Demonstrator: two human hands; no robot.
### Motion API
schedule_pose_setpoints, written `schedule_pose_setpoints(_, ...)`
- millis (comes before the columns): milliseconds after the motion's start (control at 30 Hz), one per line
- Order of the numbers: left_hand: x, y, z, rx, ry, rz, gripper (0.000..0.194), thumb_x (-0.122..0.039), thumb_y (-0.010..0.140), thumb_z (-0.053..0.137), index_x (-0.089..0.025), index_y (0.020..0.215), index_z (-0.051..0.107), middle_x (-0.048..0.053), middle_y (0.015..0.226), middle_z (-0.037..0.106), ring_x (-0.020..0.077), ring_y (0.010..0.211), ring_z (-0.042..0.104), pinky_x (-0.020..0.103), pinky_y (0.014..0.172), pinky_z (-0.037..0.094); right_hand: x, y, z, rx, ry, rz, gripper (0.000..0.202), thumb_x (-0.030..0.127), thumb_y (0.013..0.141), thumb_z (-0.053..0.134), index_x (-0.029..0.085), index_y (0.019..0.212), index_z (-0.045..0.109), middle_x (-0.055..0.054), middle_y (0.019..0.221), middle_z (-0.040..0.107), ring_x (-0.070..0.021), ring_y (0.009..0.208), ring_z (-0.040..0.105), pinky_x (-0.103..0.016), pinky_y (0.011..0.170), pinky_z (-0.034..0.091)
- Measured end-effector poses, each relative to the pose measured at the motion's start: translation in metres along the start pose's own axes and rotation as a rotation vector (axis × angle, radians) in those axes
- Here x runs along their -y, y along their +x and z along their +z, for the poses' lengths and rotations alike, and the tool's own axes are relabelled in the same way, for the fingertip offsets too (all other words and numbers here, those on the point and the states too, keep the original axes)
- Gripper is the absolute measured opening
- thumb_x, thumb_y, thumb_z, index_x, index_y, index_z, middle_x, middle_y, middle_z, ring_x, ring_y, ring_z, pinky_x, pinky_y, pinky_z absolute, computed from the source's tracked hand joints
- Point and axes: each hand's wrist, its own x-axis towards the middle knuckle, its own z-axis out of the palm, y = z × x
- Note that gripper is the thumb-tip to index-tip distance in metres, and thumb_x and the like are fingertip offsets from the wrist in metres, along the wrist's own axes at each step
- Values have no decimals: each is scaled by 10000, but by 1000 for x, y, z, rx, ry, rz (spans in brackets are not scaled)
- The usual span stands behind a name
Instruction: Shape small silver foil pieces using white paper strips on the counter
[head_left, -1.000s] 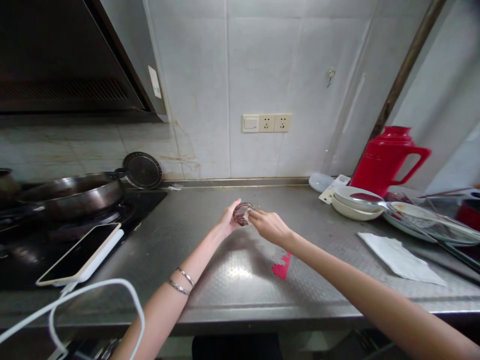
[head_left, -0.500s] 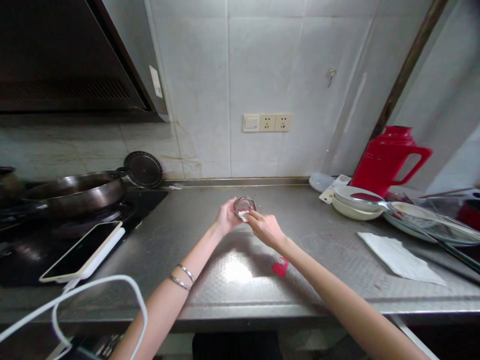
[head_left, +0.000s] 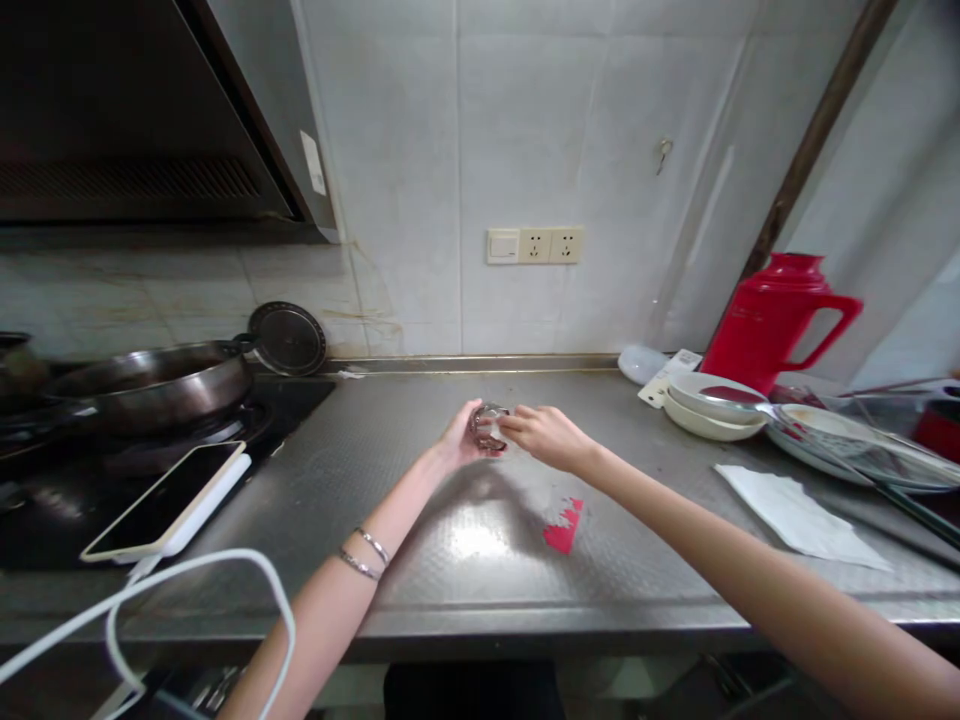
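The left hand [head_left: 460,438] has its fingers curled round the left side of a small shiny dish [head_left: 487,428], held up over the middle of the worktop [head_left: 360,480]. The right hand [head_left: 551,437] has its fingers pinched on a white bit [head_left: 494,431] at the dish. Since the last picture, the right hand has moved up, so more of the red patch [head_left: 562,530] shows.

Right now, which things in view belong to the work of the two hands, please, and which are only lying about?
In the work:
small round shiny object, in the left hand
right hand, fingers at that object

Apparently just lying about:
phone
steel pan
red flask
white bowls
white tissue, though its role is unclear
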Motion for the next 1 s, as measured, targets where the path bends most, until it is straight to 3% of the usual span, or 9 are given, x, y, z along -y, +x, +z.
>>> schedule_pose_setpoints(167, 5, 2, 12, -63, -206, 145, 401, -463, 852, 438, -132, 732, 630, 71, 610, 653, 184, 553, 610, 370, 669, 501, 30, 0, 9, -79, 253, 332, 334, 97, 870, 394, 193, 1149, 552, -78, 1198, 588, -185, 977, 579, -243, 657, 471)
schedule_pose_setpoints(300, 9, -5, 22, -76, -264, 188, 407, -480, 848, 445, -131, 754, 634, 90, 674, 672, 191, 622, 632, 311, 632, 486, 65, 10, 16, -205, 485, 628, 320, 217, 892, 419, 216, 1190, 538, -79, 1250, 556, -159, 885, 629, -236, 691, 479)
schedule_pose_setpoints(433, 12, -12, 28, -30, -287, 231, 414, -474, 855, 430, -127, 780, 643, 108, 765, 693, 194, 681, 646, 295, 657, 487, 75, 19, 16, -275, 543, 705, 279, 286, 921, 425, 208, 1157, 548, -74, 1161, 601, -150, 810, 639, -228, 650, 461)
schedule_pose_setpoints(567, 5, -14, 21, 153, -251, 244, 425, -429, 857, 403, -95, 872, 665, 130, 851, 702, 206, 714, 647, 303, 668, 480, 58, 11, 12, -190, 386, 585, 259, 273, 951, 368, 200, 1112, 558, -81, 1114, 622, -169, 862, 634, -219, 615, 429)
schedule_pose_setpoints(700, -12, -13, 1, 271, -68, 86, 461, -426, 862, 384, -85, 1024, 649, 155, 873, 707, 240, 734, 656, 337, 658, 477, 36, -4, 6, -40, 163, 246, 268, 163, 951, 327, 184, 1121, 533, -100, 1104, 617, -156, 836, 617, -218, 580, 390)
schedule_pose_setpoints(800, -17, -12, -8, 239, 92, -38, 584, -573, 843, 400, -77, 1021, 651, 149, 752, 707, 217, 620, 642, 314, 596, 467, 24, -7, 1, 25, 45, 7, 239, 119, 944, 327, 145, 1000, 558, -96, 993, 635, -146, 788, 593, -234, 592, 383)
schedule_pose_setpoints(867, -15, -11, -7, 192, 144, -89, 606, -611, 828, 419, -75, 970, 664, 124, 659, 690, 199, 565, 624, 318, 594, 472, 19, -7, -3, 41, 1, -68, 230, 120, 943, 335, 135, 946, 565, -88, 936, 640, -147, 774, 581, -240, 590, 381)
schedule_pose_setpoints(1000, -5, -8, 4, 89, 113, 10, 388, -421, 865, 491, -95, 973, 672, 52, 578, 652, 114, 443, 541, 259, 553, 460, 16, -6, -9, 43, -32, -7, 212, 86, 910, 381, 132, 911, 588, -98, 975, 649, -177, 832, 589, -241, 570, 387)
